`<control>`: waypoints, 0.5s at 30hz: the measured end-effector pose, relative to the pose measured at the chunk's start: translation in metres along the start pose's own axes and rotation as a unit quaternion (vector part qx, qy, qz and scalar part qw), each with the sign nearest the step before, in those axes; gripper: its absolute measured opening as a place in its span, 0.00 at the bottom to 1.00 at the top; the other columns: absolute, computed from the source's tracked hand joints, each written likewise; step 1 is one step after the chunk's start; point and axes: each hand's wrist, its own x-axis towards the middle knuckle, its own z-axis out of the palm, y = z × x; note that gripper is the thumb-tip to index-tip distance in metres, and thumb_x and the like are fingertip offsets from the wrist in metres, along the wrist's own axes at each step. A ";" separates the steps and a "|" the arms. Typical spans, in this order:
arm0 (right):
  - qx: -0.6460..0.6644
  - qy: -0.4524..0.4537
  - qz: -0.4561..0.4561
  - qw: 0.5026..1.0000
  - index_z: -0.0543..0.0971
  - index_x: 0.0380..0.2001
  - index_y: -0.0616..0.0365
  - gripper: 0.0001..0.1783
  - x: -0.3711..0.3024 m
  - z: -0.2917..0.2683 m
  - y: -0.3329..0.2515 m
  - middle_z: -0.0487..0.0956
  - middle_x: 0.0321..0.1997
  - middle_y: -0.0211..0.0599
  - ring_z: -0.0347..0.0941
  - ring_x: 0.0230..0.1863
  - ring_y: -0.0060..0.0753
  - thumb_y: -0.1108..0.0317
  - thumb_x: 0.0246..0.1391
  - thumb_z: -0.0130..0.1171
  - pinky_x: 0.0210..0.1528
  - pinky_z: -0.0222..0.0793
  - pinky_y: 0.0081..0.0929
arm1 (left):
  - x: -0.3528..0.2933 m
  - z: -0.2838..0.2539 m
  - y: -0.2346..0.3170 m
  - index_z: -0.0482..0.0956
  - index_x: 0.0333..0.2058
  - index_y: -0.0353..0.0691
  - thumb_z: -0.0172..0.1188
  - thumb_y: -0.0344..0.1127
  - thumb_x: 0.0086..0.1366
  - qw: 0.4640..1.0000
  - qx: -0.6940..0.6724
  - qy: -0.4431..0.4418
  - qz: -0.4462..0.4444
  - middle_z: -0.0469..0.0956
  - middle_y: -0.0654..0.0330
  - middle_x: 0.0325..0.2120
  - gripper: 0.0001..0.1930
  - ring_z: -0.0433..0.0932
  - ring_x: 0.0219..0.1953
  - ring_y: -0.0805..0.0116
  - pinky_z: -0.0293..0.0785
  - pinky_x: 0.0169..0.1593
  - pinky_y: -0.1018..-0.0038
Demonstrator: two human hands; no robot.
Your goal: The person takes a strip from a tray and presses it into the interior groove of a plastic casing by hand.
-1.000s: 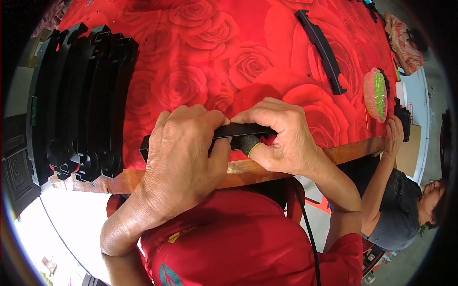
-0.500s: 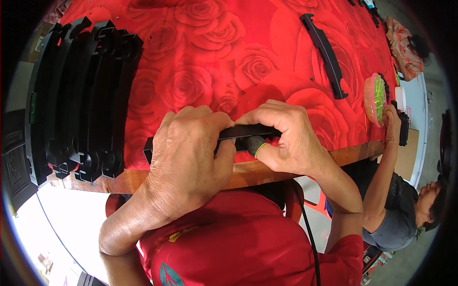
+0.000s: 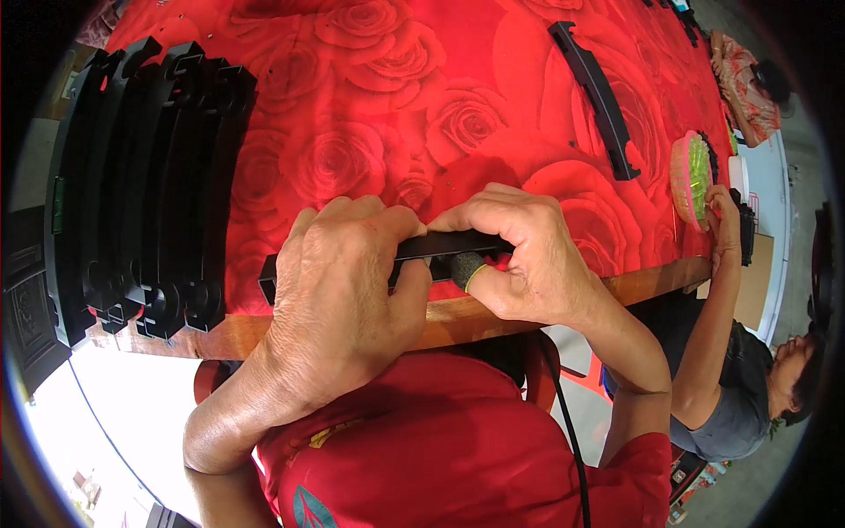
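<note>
I see both hands on 1 long black plastic bar (image 3: 449,244) lying along the near edge of the table (image 3: 546,304), on the red rose-print tablecloth (image 3: 370,106). My left hand (image 3: 339,295) wraps over the bar's left half, fingers curled down over its far side and thumb underneath, closed firmly around it; only the bar's left tip pokes out past the knuckles. My right hand (image 3: 528,255) grips the right half, fingers folded over the top. The right thumb wears a dark grey finger cot (image 3: 466,268) with a yellow-green rim and presses against the bar's near face. The middle stretch of the bar shows between the 2 hands.

To the left, a row of matching black curved parts (image 3: 150,185) stands packed side by side, well apart from the hands. Another single black bar (image 3: 594,92) lies farther back on the right. Near the right edge sits a pink basket (image 3: 691,176) with green contents, and a second person's hand (image 3: 726,220) rests just beside it.
</note>
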 end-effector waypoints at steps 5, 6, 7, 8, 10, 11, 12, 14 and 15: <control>0.009 0.014 0.006 1.000 0.87 0.37 0.60 0.18 -0.002 0.003 0.003 0.86 0.32 0.41 0.80 0.33 0.45 0.76 0.37 0.62 0.37 0.78 0.39 | 0.000 0.001 -0.001 0.86 0.35 0.37 0.64 0.31 0.59 1.000 -0.005 -0.008 -0.006 0.81 0.50 0.30 0.08 0.81 0.38 0.47 0.74 0.45 0.53; -0.003 0.009 -0.002 1.000 0.87 0.37 0.60 0.18 -0.002 0.002 0.003 0.86 0.31 0.41 0.80 0.33 0.45 0.76 0.37 0.62 0.36 0.78 0.39 | -0.001 0.003 -0.002 0.85 0.37 0.35 0.63 0.29 0.57 1.000 0.000 0.005 0.007 0.80 0.51 0.28 0.09 0.81 0.35 0.49 0.74 0.43 0.56; -0.015 0.004 -0.010 1.000 0.87 0.37 0.60 0.18 -0.002 0.001 0.003 0.85 0.31 0.41 0.79 0.32 0.45 0.76 0.38 0.62 0.36 0.77 0.39 | -0.002 0.005 -0.003 0.85 0.38 0.34 0.63 0.26 0.56 1.000 0.006 0.018 0.021 0.79 0.52 0.26 0.10 0.80 0.32 0.51 0.74 0.41 0.59; -0.015 0.004 -0.010 1.000 0.87 0.37 0.60 0.18 -0.001 0.000 0.003 0.85 0.31 0.41 0.79 0.32 0.45 0.76 0.38 0.62 0.36 0.77 0.39 | -0.002 0.005 -0.004 0.85 0.38 0.34 0.63 0.26 0.56 1.000 0.006 0.018 0.021 0.79 0.52 0.26 0.10 0.80 0.32 0.51 0.74 0.41 0.59; -0.007 -0.021 -0.005 1.000 0.87 0.39 0.60 0.19 0.002 -0.003 0.002 0.85 0.31 0.42 0.80 0.33 0.45 0.76 0.38 0.62 0.36 0.78 0.39 | -0.002 0.005 -0.006 0.85 0.38 0.33 0.63 0.26 0.56 0.999 -0.019 0.014 0.024 0.79 0.51 0.26 0.10 0.80 0.32 0.51 0.75 0.40 0.59; -0.008 -0.021 -0.005 1.000 0.87 0.39 0.60 0.19 0.002 -0.005 0.005 0.85 0.31 0.42 0.80 0.33 0.45 0.76 0.38 0.62 0.36 0.78 0.39 | -0.001 0.004 -0.006 0.85 0.38 0.33 0.63 0.26 0.56 0.999 -0.020 0.015 0.024 0.79 0.51 0.26 0.10 0.80 0.32 0.51 0.75 0.40 0.59; 0.008 -0.025 -0.011 1.000 0.87 0.39 0.60 0.19 0.002 -0.005 0.008 0.85 0.31 0.42 0.80 0.34 0.46 0.76 0.39 0.62 0.37 0.78 0.40 | 0.000 0.003 -0.005 0.85 0.38 0.32 0.63 0.26 0.56 0.999 -0.029 0.008 0.016 0.80 0.51 0.26 0.10 0.80 0.32 0.51 0.75 0.39 0.59; 0.024 -0.029 -0.017 0.999 0.87 0.40 0.60 0.20 0.001 -0.006 0.009 0.85 0.32 0.43 0.81 0.35 0.46 0.76 0.39 0.61 0.38 0.78 0.40 | 0.001 0.002 -0.005 0.85 0.39 0.32 0.63 0.25 0.56 0.999 -0.039 0.002 0.009 0.80 0.50 0.27 0.10 0.80 0.32 0.50 0.75 0.38 0.59; 0.020 -0.033 -0.012 0.999 0.87 0.41 0.61 0.20 0.001 -0.006 0.009 0.85 0.33 0.43 0.81 0.35 0.46 0.76 0.39 0.61 0.38 0.79 0.40 | 0.000 0.002 -0.005 0.85 0.39 0.31 0.63 0.25 0.56 0.999 -0.034 0.005 0.009 0.80 0.50 0.27 0.10 0.81 0.31 0.50 0.75 0.38 0.59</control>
